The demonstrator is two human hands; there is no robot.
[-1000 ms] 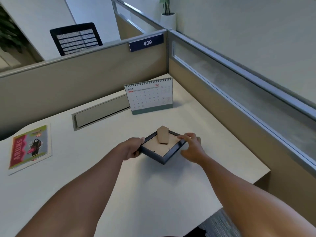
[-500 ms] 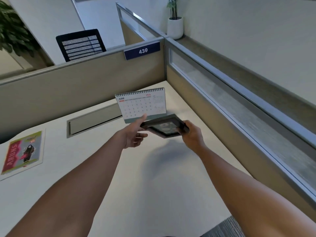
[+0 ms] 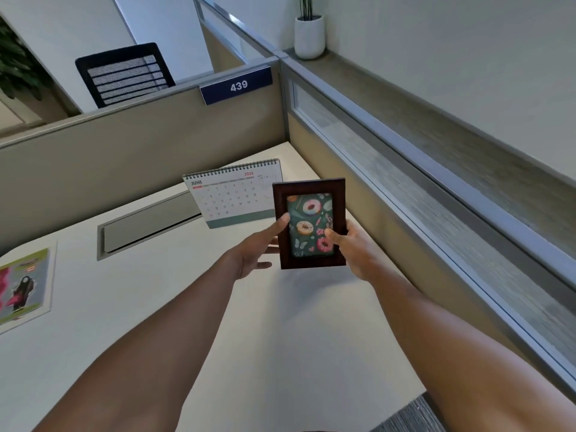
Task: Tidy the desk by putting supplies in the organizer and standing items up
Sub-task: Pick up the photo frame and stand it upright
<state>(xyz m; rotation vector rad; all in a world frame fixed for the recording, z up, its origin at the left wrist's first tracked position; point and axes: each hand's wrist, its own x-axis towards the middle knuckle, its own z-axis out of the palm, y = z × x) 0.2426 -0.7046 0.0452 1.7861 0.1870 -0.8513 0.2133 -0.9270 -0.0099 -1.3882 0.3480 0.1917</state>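
Now that the frame (image 3: pixel 311 222) has gone from face-down to upright, both hands, left (image 3: pixel 254 255) and right (image 3: pixel 355 251), pinching its edges, it's ready to stand beside the calendar (image 3: pixel 232 194).

Both arms outstretched, left hand (image 3: pixel 254 255) and right hand (image 3: pixel 353 249) in grip.

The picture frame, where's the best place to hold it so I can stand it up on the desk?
Grip the picture frame by its two long side rails, one hand from each side, as the left hand and right hand do now. It is upright in portrait, so the bottom rail stays free to land on the desk.
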